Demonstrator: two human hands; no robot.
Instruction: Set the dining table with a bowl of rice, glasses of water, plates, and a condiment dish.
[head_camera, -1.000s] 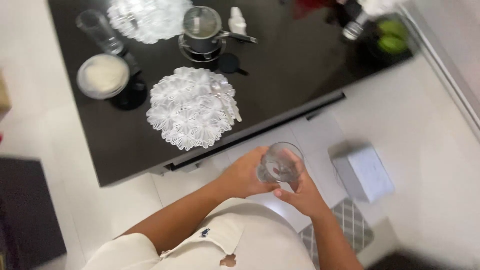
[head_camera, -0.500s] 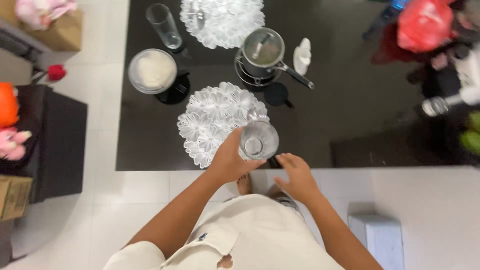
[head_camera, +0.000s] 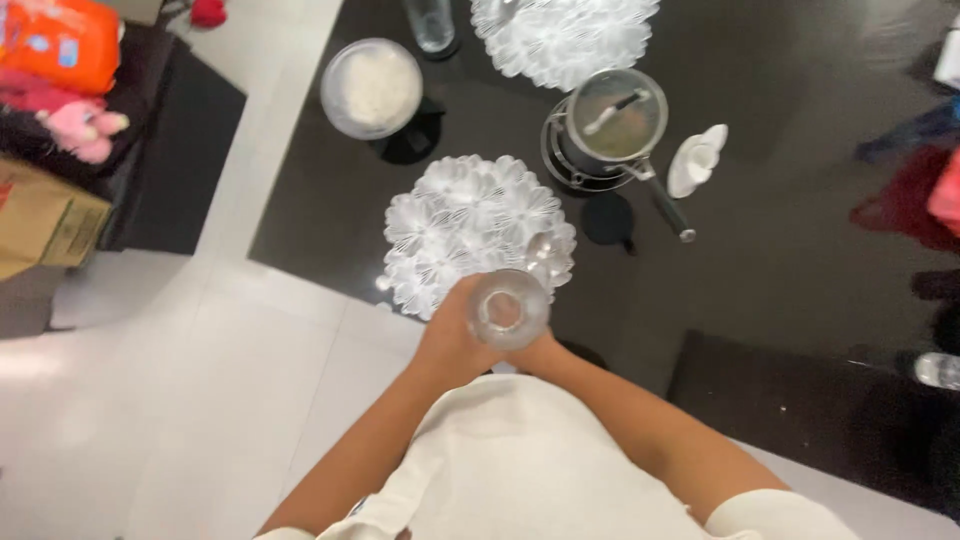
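Clear glass: a tumbler (head_camera: 509, 309) is sitting low in the centre of the frame, seen from straight above, its round mouth facing the camera.
Left hand: the left hand (head_camera: 455, 330) is wrapping round the tumbler's left side, fingers curled close on the wall and gripping it.
Right hand: the right hand (head_camera: 541, 352) is tucking in under the tumbler's lower right edge, touching it; most of it is hiding beneath the glass, so how its fingers are closing cannot be told.
Sleeves: cream sleeves and a cream shirt front (head_camera: 520, 450) are filling the bottom of the frame.
Just above the hands: a white flower-pattern mat (head_camera: 470, 225) is lying on the black table (head_camera: 780, 240), and the tumbler is overlapping its lower edge in the picture.
On that mat: a small clear piece (head_camera: 545, 250) is resting at its lower right; what it is cannot be told.
Further up, right of centre: a lidded saucepan (head_camera: 612, 125) is standing on a wire stand, its handle pointing down and right.
Beside the pan: a small white figure (head_camera: 697, 160) is lying just to its right.
Upper centre-left: a lidded white bowl (head_camera: 371, 88) is sitting near the table's left edge.
Top edge: a second flower mat (head_camera: 563, 35) and another clear glass (head_camera: 431, 22) are showing.
Far upper left: a cardboard box (head_camera: 40, 220) and a pink soft toy (head_camera: 85, 130) are sitting off the table.
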